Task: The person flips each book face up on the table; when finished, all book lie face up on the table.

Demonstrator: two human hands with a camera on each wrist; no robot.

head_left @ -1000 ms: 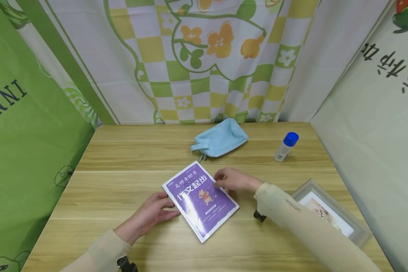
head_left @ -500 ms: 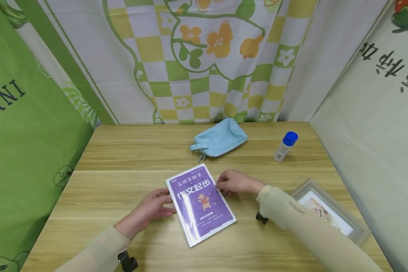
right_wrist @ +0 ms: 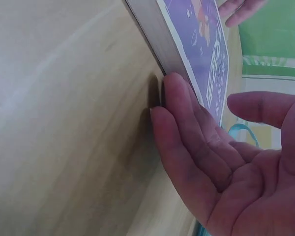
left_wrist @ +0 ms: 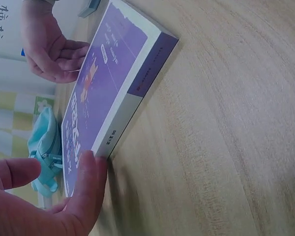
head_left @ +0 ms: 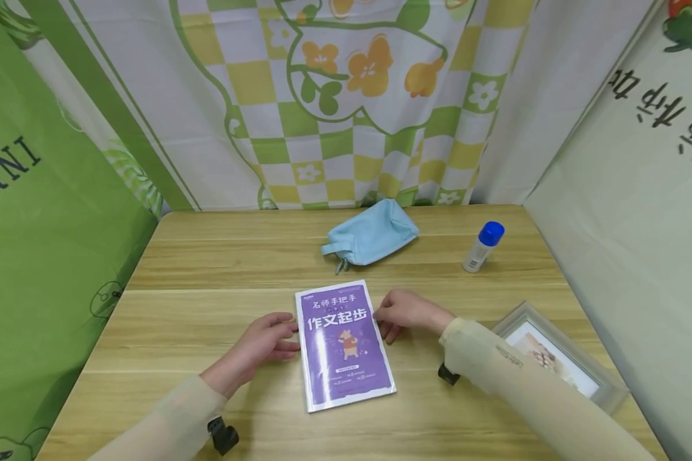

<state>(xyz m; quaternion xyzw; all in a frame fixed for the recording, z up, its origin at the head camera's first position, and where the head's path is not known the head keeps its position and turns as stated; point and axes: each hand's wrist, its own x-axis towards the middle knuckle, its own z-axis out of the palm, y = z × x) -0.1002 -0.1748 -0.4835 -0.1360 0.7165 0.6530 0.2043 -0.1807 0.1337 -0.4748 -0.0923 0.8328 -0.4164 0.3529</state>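
A purple book (head_left: pixel 348 358) with white lettering and a cartoon animal on its cover lies flat on the wooden table, nearly upright to the view. At its left edge is my left hand (head_left: pixel 263 342); in the left wrist view its fingertips touch the spine (left_wrist: pixel 123 110), with the thumb held away. My right hand (head_left: pixel 408 314) is at the opposite edge. The right wrist view has its fingers (right_wrist: pixel 179 103) against the page edges, thumb raised clear of the cover. Neither hand pinches the book.
Behind the book lies a light blue zip pouch (head_left: pixel 371 234). A clear bottle with a blue cap (head_left: pixel 484 246) stands at the back right. A grey picture frame (head_left: pixel 553 352) lies partly under my right sleeve. Curtains hang behind the wooden table (head_left: pixel 219 256).
The book has turned clockwise from a slant to nearly straight, its top edge shifting right. Both hands have followed along its sides, the right one moving slightly right.
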